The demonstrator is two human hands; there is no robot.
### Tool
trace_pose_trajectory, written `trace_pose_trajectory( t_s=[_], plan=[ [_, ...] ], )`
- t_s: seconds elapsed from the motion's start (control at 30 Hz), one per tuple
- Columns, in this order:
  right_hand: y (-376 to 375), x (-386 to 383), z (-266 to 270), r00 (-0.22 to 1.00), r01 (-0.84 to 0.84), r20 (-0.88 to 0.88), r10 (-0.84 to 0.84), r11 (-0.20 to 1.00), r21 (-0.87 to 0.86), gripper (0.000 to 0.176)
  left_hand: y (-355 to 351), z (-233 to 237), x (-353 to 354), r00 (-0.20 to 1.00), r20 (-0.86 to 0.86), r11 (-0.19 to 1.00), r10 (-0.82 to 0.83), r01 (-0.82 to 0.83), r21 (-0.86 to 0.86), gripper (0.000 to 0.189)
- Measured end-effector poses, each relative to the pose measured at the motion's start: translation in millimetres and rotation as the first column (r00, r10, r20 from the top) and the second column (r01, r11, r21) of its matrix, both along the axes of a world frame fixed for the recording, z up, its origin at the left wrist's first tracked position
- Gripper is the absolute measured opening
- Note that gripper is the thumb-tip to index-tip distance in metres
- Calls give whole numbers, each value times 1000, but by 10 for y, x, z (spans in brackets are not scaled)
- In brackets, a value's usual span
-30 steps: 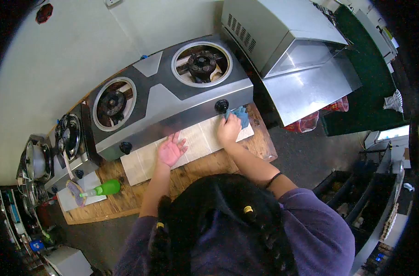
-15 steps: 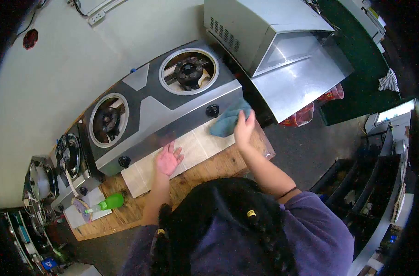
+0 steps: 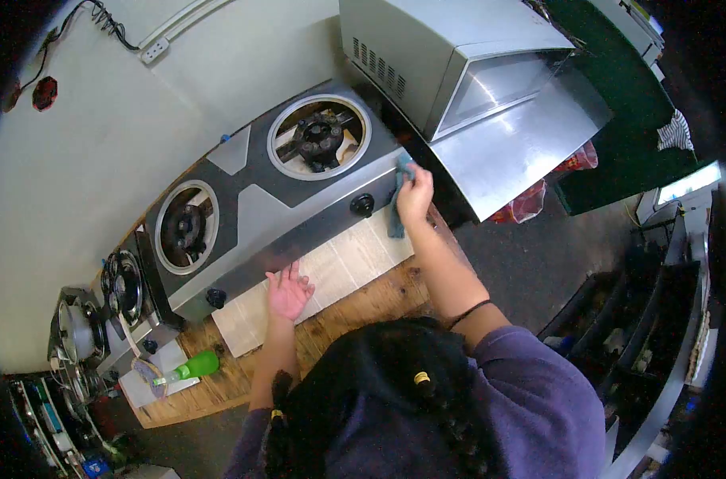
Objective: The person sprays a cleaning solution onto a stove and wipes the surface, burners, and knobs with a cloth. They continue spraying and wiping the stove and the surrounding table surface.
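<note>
A two-burner gas stove [image 3: 259, 215] with a dark top and a silver front stands on a wooden table. My right hand [image 3: 416, 194] grips a blue-green cloth [image 3: 397, 209] against the right end of the stove's front panel, right of a black knob [image 3: 362, 205]. Palm up and fingers spread, my left hand [image 3: 290, 293] is close below the front panel, holding nothing. Light tile-like sheeting [image 3: 343, 259] lies on the table beneath both hands. The left knob [image 3: 216, 298] is farther along the panel, left of my left hand.
A green spray bottle [image 3: 197, 366] lies at the table's left end. Beyond it are a smaller stove [image 3: 128, 295] and some pots [image 3: 76, 327]. A grey oven-like box [image 3: 459, 72] sits on a metal surface [image 3: 514, 152] to the right. Black shelving [image 3: 618, 319] stands at far right.
My right hand has brought the cloth in against the stove's right front corner; the cloth was spread wider before. My left hand stays palm up, its fingers slightly more curled.
</note>
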State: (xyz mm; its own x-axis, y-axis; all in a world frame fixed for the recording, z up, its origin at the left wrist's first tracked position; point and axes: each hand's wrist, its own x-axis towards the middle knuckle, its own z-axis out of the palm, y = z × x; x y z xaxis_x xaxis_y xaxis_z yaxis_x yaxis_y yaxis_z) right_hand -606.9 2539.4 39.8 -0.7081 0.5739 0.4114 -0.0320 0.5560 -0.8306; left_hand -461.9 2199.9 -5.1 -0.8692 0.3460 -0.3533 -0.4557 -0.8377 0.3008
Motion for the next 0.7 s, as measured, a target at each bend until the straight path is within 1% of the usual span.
trace_pose_trajectory(
  t_s=[0.07, 0.1, 0.17, 0.27, 0.3, 0.37, 0.4, 0.43, 0.5, 0.57, 0.63, 0.7],
  plan=[
    [135, -135, -24, 997, 74, 31, -71, 994, -80, 23, -5, -20, -19, 1000, 13, 1000, 1, -1, -8, 57],
    [211, -184, -48, 994, 85, 72, -80, 994, -67, 24, -2, -16, -34, 1000, 16, 1000, -1, 1, -12, 59],
    [235, -244, -120, 978, 188, 128, -163, 958, -217, 25, -2, 5, -43, 999, 38, 999, -4, 6, -42, 60],
    [80, -112, -57, 993, 96, 74, -87, 987, -128, 27, -4, 23, -50, 998, 63, 998, 10, -7, -55, 61],
    [-34, -31, -123, 998, 7, -58, -7, 1000, -4, 27, 0, 22, -46, 997, 73, 999, 17, -13, -52, 62],
    [-184, 143, -23, 982, -177, 60, 177, 984, -6, 25, 15, 36, -45, 997, 79, 999, 23, -20, -40, 62],
    [-143, 117, -30, 985, -169, 29, 169, 986, -1, 25, 17, 39, -28, 996, 83, 999, 34, -31, -34, 62],
    [-81, 30, -106, 997, -74, 11, 74, 997, 21, 24, 10, -28, -14, 997, 78, 1000, 20, -18, -25, 63],
    [122, -191, -182, 997, 77, -4, -78, 996, -52, 33, -55, -126, -22, 998, 61, 1000, 23, -22, -15, 63],
    [292, -384, -4, 990, 90, 118, -76, 989, -120, 29, -15, -33, -29, 995, 81, 998, 50, -46, -48, 64],
    [375, -570, 15, 989, -67, 124, 78, 994, -90, 29, 27, -7, -38, 992, 96, 996, 76, -70, -62, 65],
    [307, -547, 132, 951, -262, 152, 269, 963, -64, 30, 33, 3, -45, 991, 104, 995, 79, -73, -61, 67]
  ],
)
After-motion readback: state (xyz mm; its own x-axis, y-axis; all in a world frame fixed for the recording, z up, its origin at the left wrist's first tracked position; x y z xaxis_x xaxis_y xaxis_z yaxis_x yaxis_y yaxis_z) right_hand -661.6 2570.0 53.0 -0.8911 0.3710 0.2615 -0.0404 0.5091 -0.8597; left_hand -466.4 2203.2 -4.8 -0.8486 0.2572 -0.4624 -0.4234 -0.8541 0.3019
